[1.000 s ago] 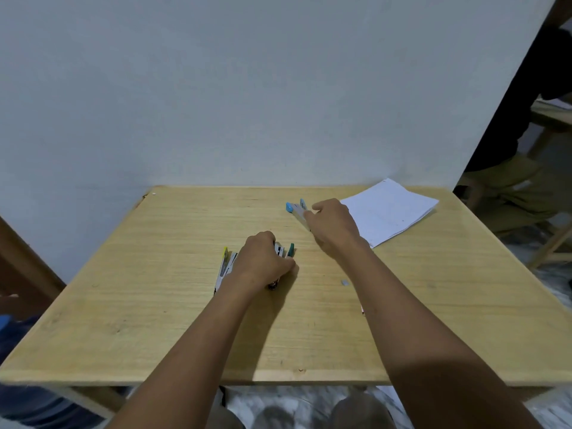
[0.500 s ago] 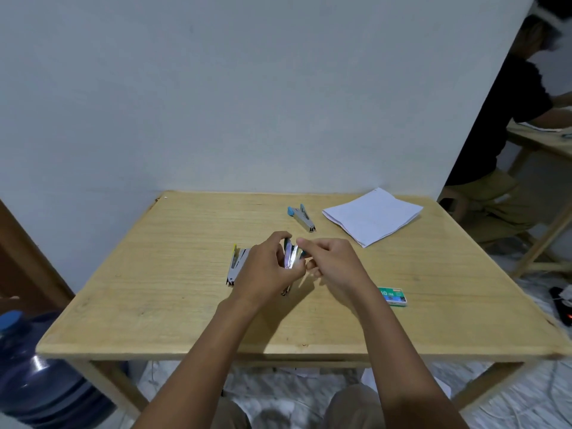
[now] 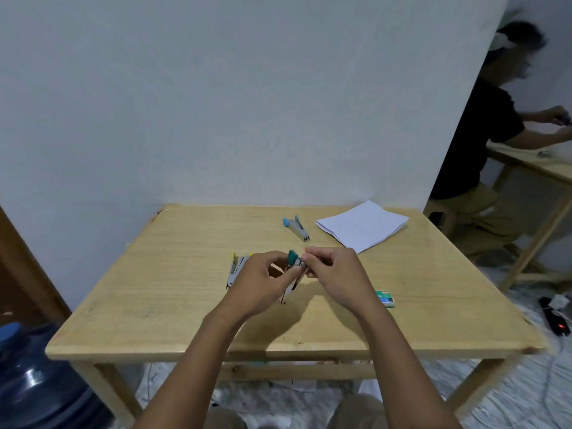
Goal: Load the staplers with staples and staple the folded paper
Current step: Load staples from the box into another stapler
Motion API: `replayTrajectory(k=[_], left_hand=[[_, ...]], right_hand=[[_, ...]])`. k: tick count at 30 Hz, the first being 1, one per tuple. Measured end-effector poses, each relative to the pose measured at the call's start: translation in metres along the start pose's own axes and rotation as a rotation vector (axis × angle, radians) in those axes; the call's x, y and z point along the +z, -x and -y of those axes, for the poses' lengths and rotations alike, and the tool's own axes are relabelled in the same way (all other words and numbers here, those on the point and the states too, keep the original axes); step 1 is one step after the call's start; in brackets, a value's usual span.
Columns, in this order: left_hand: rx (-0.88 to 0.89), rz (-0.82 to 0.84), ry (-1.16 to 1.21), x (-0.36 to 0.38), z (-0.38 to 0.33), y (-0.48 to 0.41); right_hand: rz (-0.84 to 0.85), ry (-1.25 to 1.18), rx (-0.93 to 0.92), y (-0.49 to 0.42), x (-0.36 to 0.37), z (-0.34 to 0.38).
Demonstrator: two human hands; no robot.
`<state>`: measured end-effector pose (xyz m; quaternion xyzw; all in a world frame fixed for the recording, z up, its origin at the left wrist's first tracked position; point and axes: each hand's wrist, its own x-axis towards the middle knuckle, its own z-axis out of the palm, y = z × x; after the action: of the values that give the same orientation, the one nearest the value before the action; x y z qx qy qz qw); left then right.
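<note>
My left hand [image 3: 258,281] holds a green-capped stapler [image 3: 293,272] lifted a little above the wooden table [image 3: 173,305], its nose pointing down toward me. My right hand [image 3: 335,270] pinches the stapler's upper end with thumb and forefinger. A yellow-capped stapler [image 3: 236,267] lies on the table just left of my left hand. A blue-capped stapler [image 3: 295,228] lies farther back. The folded white paper [image 3: 363,226] rests at the back right. A small green staple box [image 3: 385,297] sits right of my right wrist.
A white wall stands behind the table. A blue water jug [image 3: 34,382] stands on the floor at lower left. Another person [image 3: 483,140] sits at a second table to the right. A power strip [image 3: 557,320] lies on the floor at right.
My left hand picked the green stapler off the table and raised it. My right hand left the blue stapler and came to the green one. The view pulled back.
</note>
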<state>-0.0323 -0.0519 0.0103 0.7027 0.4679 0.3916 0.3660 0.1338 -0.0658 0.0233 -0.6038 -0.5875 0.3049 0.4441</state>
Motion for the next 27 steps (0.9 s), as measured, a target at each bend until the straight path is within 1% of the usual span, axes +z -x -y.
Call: replayTrajectory(k=[6,9,11,13,14,17,19,23,25,27], left_hand=[[0.072,-0.058,-0.062,0.009,0.000,0.005],[0.109,-0.081,-0.048,0.015,0.001,0.008],[0.114,-0.106,-0.020,0.018,0.002,0.008],[0.064,-0.161,0.076,0.016,0.001,0.010],[0.028,-0.186,0.155,0.014,0.000,0.011],[-0.028,-0.186,0.319,0.002,-0.007,0.015],[-0.104,-0.098,0.406,-0.004,-0.009,0.017],[-0.381,0.278,0.719,-0.014,-0.005,0.025],[-0.474,0.383,0.927,-0.022,0.000,0.030],[-0.499,0.458,1.087,-0.028,0.005,0.033]], right_hand=[[-0.083,-0.072,0.087,0.003,0.006,-0.003],[-0.119,-0.073,0.100,0.003,0.010,-0.002],[-0.175,-0.070,0.097,0.003,0.014,-0.003],[-0.249,-0.093,0.139,0.002,0.012,-0.007],[-0.275,-0.144,0.177,0.001,0.009,-0.010],[-0.269,-0.359,0.270,0.001,0.002,-0.017],[-0.240,-0.443,0.295,-0.002,0.000,-0.019],[-0.176,-0.525,0.289,-0.006,-0.009,-0.019],[-0.111,-0.544,0.274,-0.006,-0.017,-0.018],[-0.039,-0.562,0.247,-0.006,-0.024,-0.016]])
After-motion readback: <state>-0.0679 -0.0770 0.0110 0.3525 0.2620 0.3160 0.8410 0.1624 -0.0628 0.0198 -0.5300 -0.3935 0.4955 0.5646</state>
